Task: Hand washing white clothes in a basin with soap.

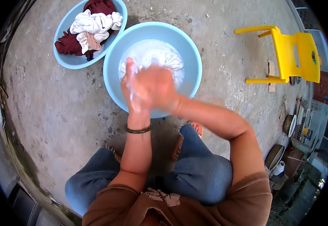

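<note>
A round light-blue plastic basin (152,26) stands on the concrete before me, with sudsy water and wet white cloth (173,60) in it. Over its near half, my left hand (128,77) has its thumb pointing away from me and a dark bangle (138,130) on the wrist. My right hand (159,87) is pressed across it, blurred by motion, its fingers seemingly curled. White foam or thin wet fabric streaks the left hand and wrist; blur leaves unclear which it is. Whatever lies between the palms is hidden.
Touching the basin at upper left, a second blue tub (57,56) holds white garments (92,24) and maroon clothes (70,43). A yellow plastic chair (286,53) is at right. Pans (275,156) and a wire rack (308,121) line the right side. My jeans-clad knees (203,178) flank my left forearm.
</note>
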`<state>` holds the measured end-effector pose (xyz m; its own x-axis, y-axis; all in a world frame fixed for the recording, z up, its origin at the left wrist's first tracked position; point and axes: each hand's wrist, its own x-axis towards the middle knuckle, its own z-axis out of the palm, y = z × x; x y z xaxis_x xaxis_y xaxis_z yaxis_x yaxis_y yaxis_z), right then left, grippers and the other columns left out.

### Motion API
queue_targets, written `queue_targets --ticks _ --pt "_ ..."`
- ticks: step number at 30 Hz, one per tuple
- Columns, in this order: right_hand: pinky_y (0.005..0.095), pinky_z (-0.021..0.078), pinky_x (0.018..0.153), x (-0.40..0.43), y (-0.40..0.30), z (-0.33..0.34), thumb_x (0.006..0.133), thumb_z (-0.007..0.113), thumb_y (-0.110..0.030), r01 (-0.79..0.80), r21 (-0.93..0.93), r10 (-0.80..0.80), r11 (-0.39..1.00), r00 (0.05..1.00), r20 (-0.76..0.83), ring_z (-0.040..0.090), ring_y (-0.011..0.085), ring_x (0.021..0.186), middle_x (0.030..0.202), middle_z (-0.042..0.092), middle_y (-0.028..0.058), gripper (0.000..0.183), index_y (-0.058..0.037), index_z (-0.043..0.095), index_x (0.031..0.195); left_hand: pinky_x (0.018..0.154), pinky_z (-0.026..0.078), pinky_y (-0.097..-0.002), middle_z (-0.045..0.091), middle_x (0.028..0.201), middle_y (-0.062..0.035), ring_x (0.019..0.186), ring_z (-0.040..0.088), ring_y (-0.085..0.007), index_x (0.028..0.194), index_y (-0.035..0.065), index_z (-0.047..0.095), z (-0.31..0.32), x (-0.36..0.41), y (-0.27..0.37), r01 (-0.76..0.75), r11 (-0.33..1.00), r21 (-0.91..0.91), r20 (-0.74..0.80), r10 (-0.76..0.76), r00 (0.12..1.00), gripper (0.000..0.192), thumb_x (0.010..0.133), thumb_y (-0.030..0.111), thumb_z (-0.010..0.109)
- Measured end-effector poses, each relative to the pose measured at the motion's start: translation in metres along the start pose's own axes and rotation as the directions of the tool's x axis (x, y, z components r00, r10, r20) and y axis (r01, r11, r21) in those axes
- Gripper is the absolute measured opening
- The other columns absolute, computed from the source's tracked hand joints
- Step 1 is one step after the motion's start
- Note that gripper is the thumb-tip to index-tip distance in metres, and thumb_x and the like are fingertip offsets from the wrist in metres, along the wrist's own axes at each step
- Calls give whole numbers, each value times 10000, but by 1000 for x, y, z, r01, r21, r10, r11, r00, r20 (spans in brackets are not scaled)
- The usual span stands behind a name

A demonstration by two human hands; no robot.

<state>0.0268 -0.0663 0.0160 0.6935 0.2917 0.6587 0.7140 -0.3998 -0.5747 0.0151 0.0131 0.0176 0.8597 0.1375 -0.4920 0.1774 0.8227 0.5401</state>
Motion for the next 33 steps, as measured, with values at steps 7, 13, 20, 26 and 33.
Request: queue_targets --ticks 7,13,20,26,33 --pt "383 430 469 6 29 11 825 630 -166 -269 -42 272 962 952 142 548 324 496 566 552 129 282 -64 560 572 736 492 -265 612 890 -44 796 582 -131 1065 22 593 -4 2 -20 -101 992 -75 -138 90 986 367 976 370 521" --pt "371 442 459 14 49 -12 845 613 -208 -368 -43 370 929 915 161 561 313 484 563 579 120 291 -85 613 581 799 480 -318 629 977 -58 873 574 -128 1224 -9 544 -2 0 -35 -120 983 138 -160 142 977 419 998 338 477" --pt "372 461 481 17 40 -11 863 599 -245 -352 -7 349 936 926 145 582 307 510 583 600 108 310 -102 638 591 839 477 -301 596 1017 -33 917 564 -116 1271 20 514 -1 -1 -36 -118 982 148 -191 145 971 397 1015 315 441" --pt "329 373 477 11 -22 -13 805 663 -132 146 186 -157 972 987 46 475 244 443 540 502 109 284 -64 541 557 756 475 -275 575 926 -20 847 549 -100 1106 31 612 -27 13 -14 229 798 -558 -172 -381 909 323 983 318 528" --pt "335 424 498 4 -30 4 777 679 -183 193 145 -170 970 972 -162 488 259 456 528 515 73 304 -112 523 526 662 456 -241 588 853 2 747 544 -68 1006 24 621 -73 19 -26 26 928 -371 72 1 997 288 966 303 561"
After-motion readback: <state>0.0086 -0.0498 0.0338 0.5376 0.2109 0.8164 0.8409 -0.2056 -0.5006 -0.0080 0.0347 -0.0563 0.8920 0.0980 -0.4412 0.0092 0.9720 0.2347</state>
